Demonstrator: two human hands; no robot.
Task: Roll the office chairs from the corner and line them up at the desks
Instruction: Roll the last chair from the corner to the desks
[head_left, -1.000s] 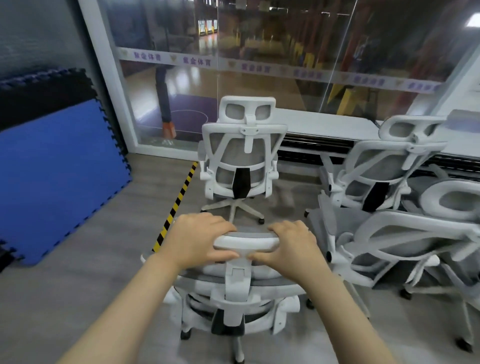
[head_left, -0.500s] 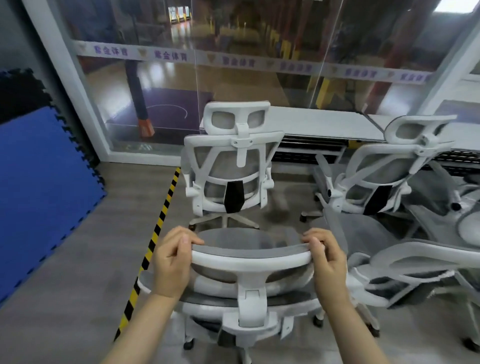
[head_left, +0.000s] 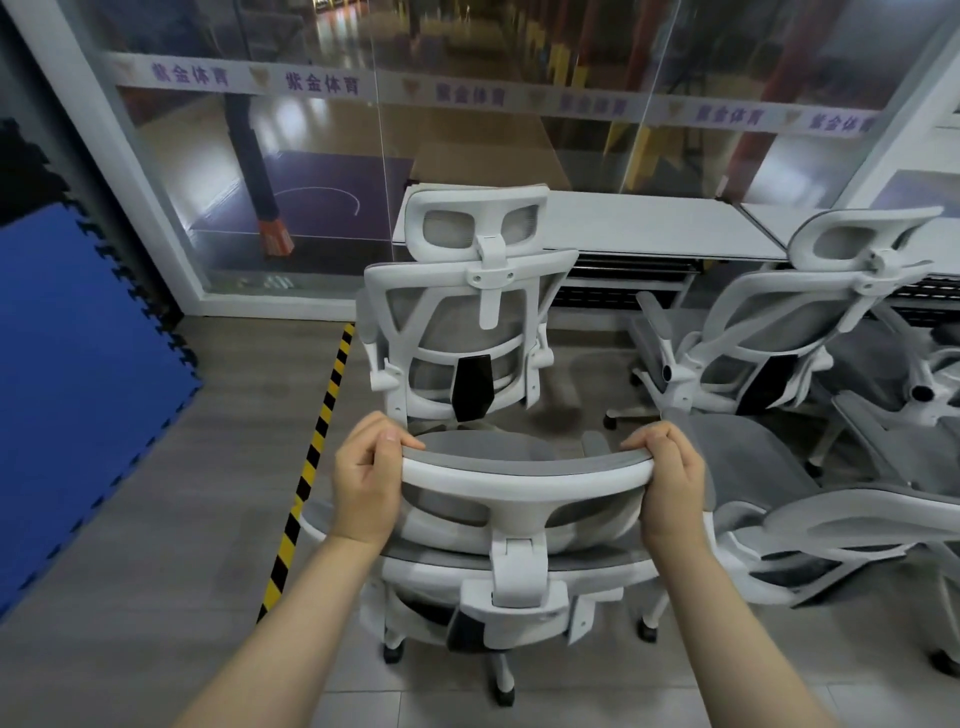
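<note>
Big glass wall (head_left: 493, 135) runs across the far side with a strip of purple lettering on it, and a long white desk (head_left: 649, 228) sits right up against it. Off to my left there's a blue foam mat (head_left: 78, 374) leaning by the wall, with a darker one above it. Grey floor (head_left: 171, 519) with a yellow and black hazard tape line (head_left: 311, 457) running from near the glass wall toward me.

Chairs next — a white mesh chair (head_left: 467, 332) with a headrest is parked at the desk, back facing me. To the right of it another chair (head_left: 810, 322) of the same kind is tipped at an angle near the desk, and there's a third one (head_left: 841, 514) closer to me at the right edge, only partly in view.

The chair I've got (head_left: 519, 545) is directly in front of me, just behind the parked one and right of the tape. My left hand (head_left: 363, 488) is wrapped round the left end of its headrest (head_left: 524, 478), thumb on top — my right hand (head_left: 670, 488) grips the right end the same way, fingers curled round the back
</note>
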